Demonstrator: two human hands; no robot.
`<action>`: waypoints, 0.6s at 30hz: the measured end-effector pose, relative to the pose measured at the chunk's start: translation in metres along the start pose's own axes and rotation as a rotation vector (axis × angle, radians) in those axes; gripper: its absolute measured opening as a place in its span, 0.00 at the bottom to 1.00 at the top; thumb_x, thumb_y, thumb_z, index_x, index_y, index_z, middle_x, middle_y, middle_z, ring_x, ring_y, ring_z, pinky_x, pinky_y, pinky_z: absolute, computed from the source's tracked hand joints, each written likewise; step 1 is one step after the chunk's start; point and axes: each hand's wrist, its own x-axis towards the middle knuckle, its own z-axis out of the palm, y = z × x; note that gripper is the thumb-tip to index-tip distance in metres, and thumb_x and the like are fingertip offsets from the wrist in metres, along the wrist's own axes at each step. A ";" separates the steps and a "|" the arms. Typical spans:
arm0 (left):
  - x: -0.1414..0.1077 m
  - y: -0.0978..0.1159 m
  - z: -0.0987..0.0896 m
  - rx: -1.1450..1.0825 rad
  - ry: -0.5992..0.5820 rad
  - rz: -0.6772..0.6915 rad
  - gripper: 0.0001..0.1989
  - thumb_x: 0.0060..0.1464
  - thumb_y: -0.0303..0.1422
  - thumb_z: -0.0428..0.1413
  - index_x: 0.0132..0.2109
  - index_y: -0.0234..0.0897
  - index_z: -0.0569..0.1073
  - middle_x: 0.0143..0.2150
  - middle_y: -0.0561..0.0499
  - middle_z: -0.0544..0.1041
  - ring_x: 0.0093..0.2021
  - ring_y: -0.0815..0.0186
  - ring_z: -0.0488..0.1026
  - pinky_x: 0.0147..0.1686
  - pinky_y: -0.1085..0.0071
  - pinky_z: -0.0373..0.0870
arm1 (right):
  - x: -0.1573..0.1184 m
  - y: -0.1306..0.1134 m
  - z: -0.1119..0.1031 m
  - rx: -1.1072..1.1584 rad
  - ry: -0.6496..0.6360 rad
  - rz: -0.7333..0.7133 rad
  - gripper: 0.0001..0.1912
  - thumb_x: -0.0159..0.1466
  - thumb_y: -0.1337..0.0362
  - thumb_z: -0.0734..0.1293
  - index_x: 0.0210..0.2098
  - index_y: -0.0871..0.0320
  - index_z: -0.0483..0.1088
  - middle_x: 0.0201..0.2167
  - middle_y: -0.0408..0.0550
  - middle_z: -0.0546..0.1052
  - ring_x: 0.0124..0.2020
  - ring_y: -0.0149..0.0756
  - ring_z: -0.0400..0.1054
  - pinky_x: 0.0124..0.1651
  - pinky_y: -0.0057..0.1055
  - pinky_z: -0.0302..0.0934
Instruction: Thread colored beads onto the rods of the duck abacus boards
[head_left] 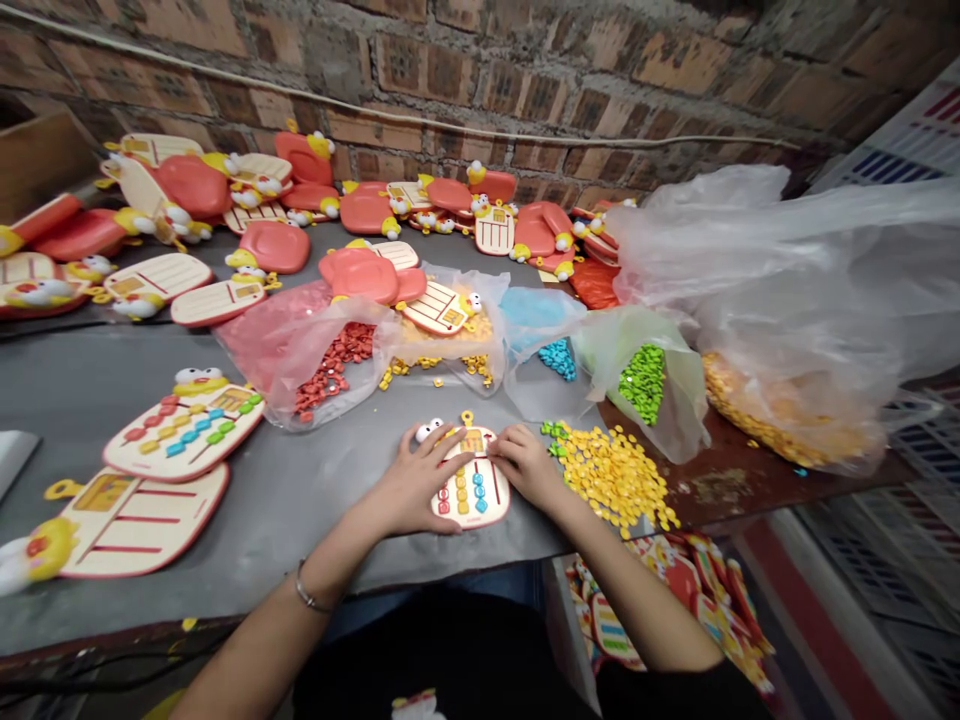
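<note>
In front of me on the table lies a cream duck-headed toy board (491, 508). Red, yellow and blue beads fill three of its slots, while the slot at its right side shows as a bare red line. My left hand (409, 485) holds the board from the left, fingers over its upper part and thumb at the lower edge. At the upper right of the board my right hand (529, 465) has its fingertips pinched together over the right slot; anything between them is hidden. Just right of that hand are loose green beads (555, 436) and a pile of yellow beads (611, 475).
Behind the board stand plastic bags of red beads (334, 370), yellow beads (480, 370), blue beads (557, 358) and green beads (643, 383). A beaded board (187, 430) overlaps a bare board (150, 525) at left. More boards line the brick wall (465, 75). A box of boards (675, 580) sits below right.
</note>
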 end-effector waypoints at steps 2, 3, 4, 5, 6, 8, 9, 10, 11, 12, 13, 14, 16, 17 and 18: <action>0.001 0.002 -0.001 0.008 -0.016 -0.013 0.48 0.42 0.54 0.63 0.67 0.43 0.57 0.72 0.42 0.49 0.70 0.44 0.43 0.64 0.43 0.29 | -0.001 -0.007 0.003 0.063 -0.001 0.026 0.04 0.66 0.68 0.65 0.38 0.56 0.72 0.32 0.49 0.76 0.37 0.40 0.68 0.41 0.37 0.65; 0.001 0.002 -0.001 0.010 -0.025 -0.019 0.49 0.42 0.54 0.63 0.68 0.42 0.56 0.72 0.41 0.49 0.70 0.44 0.43 0.64 0.43 0.29 | 0.000 -0.010 0.005 0.096 -0.002 0.034 0.04 0.66 0.68 0.65 0.39 0.56 0.72 0.34 0.49 0.77 0.38 0.40 0.69 0.42 0.37 0.65; 0.002 0.003 -0.001 0.011 -0.033 -0.023 0.51 0.42 0.53 0.64 0.68 0.41 0.54 0.72 0.41 0.49 0.70 0.44 0.43 0.64 0.43 0.29 | 0.001 -0.013 0.006 0.128 -0.011 0.035 0.05 0.65 0.68 0.66 0.41 0.56 0.72 0.35 0.49 0.77 0.39 0.40 0.70 0.43 0.37 0.65; 0.002 0.003 -0.002 0.010 -0.036 -0.026 0.52 0.42 0.53 0.64 0.69 0.41 0.53 0.72 0.40 0.49 0.70 0.44 0.43 0.64 0.43 0.29 | 0.003 -0.015 0.007 0.159 -0.030 0.035 0.06 0.65 0.68 0.66 0.42 0.56 0.72 0.36 0.49 0.78 0.40 0.40 0.71 0.45 0.38 0.65; 0.002 0.003 -0.002 0.009 -0.035 -0.026 0.52 0.42 0.53 0.63 0.69 0.41 0.52 0.72 0.40 0.49 0.70 0.44 0.42 0.64 0.43 0.29 | 0.005 -0.016 0.006 0.191 -0.059 0.036 0.07 0.65 0.67 0.67 0.43 0.56 0.72 0.37 0.49 0.79 0.41 0.40 0.71 0.46 0.38 0.65; 0.001 0.003 -0.002 0.007 -0.023 -0.023 0.50 0.43 0.53 0.63 0.68 0.43 0.53 0.72 0.41 0.50 0.70 0.45 0.43 0.64 0.43 0.29 | 0.005 -0.016 0.000 0.258 -0.111 0.060 0.08 0.64 0.65 0.68 0.43 0.55 0.73 0.38 0.48 0.79 0.40 0.40 0.72 0.46 0.37 0.66; 0.001 0.003 -0.002 0.005 -0.019 -0.021 0.49 0.42 0.54 0.63 0.68 0.43 0.55 0.72 0.42 0.50 0.70 0.44 0.43 0.64 0.44 0.29 | 0.004 -0.015 -0.005 0.278 -0.104 0.087 0.07 0.64 0.64 0.68 0.42 0.56 0.73 0.37 0.48 0.79 0.39 0.40 0.73 0.44 0.36 0.66; 0.001 0.002 -0.001 0.003 -0.017 -0.017 0.48 0.42 0.54 0.63 0.67 0.44 0.57 0.72 0.42 0.50 0.70 0.44 0.43 0.64 0.44 0.30 | 0.001 -0.012 -0.011 0.276 -0.071 0.121 0.06 0.64 0.63 0.68 0.41 0.56 0.73 0.36 0.48 0.79 0.38 0.39 0.73 0.43 0.35 0.67; 0.000 0.001 -0.001 0.000 -0.014 -0.011 0.47 0.41 0.54 0.64 0.66 0.45 0.58 0.71 0.42 0.51 0.70 0.44 0.43 0.64 0.43 0.30 | -0.003 -0.009 -0.018 0.247 -0.021 0.153 0.05 0.65 0.63 0.67 0.40 0.56 0.73 0.35 0.48 0.78 0.38 0.39 0.73 0.42 0.35 0.67; 0.000 0.001 -0.001 -0.003 -0.011 -0.003 0.47 0.41 0.54 0.64 0.66 0.46 0.59 0.71 0.42 0.51 0.70 0.44 0.44 0.64 0.43 0.30 | -0.007 -0.005 -0.023 0.196 0.027 0.177 0.05 0.66 0.63 0.66 0.39 0.56 0.73 0.36 0.49 0.78 0.38 0.40 0.72 0.43 0.36 0.66; 0.000 0.000 -0.001 -0.007 -0.008 0.005 0.47 0.41 0.54 0.64 0.66 0.46 0.60 0.71 0.42 0.51 0.70 0.43 0.44 0.64 0.43 0.30 | -0.011 -0.001 -0.027 0.131 0.058 0.187 0.05 0.66 0.63 0.66 0.39 0.56 0.74 0.37 0.49 0.78 0.40 0.41 0.72 0.44 0.38 0.66; 0.000 0.000 -0.001 -0.010 -0.006 0.011 0.46 0.41 0.54 0.64 0.66 0.47 0.60 0.72 0.43 0.50 0.70 0.43 0.44 0.63 0.42 0.31 | -0.015 0.002 -0.029 0.065 0.061 0.185 0.05 0.66 0.64 0.66 0.40 0.55 0.74 0.38 0.50 0.78 0.42 0.42 0.71 0.46 0.39 0.65; 0.000 0.000 -0.001 -0.013 -0.006 0.010 0.46 0.42 0.54 0.64 0.66 0.48 0.60 0.72 0.43 0.50 0.70 0.42 0.44 0.63 0.41 0.32 | -0.020 0.007 -0.027 -0.026 -0.002 0.165 0.05 0.66 0.66 0.65 0.38 0.55 0.74 0.38 0.50 0.77 0.42 0.42 0.70 0.46 0.40 0.65; 0.000 0.000 -0.001 -0.013 -0.011 0.005 0.46 0.42 0.54 0.64 0.66 0.48 0.60 0.72 0.43 0.50 0.70 0.42 0.43 0.63 0.41 0.32 | -0.021 0.008 -0.024 -0.050 -0.038 0.163 0.06 0.67 0.68 0.64 0.37 0.56 0.74 0.37 0.50 0.77 0.41 0.42 0.70 0.45 0.39 0.65; 0.000 0.000 -0.002 -0.012 -0.017 0.002 0.45 0.42 0.54 0.64 0.66 0.48 0.61 0.72 0.42 0.49 0.70 0.42 0.43 0.63 0.41 0.32 | -0.022 0.009 -0.021 -0.063 -0.060 0.171 0.08 0.67 0.69 0.63 0.35 0.56 0.74 0.36 0.50 0.76 0.39 0.41 0.70 0.44 0.37 0.65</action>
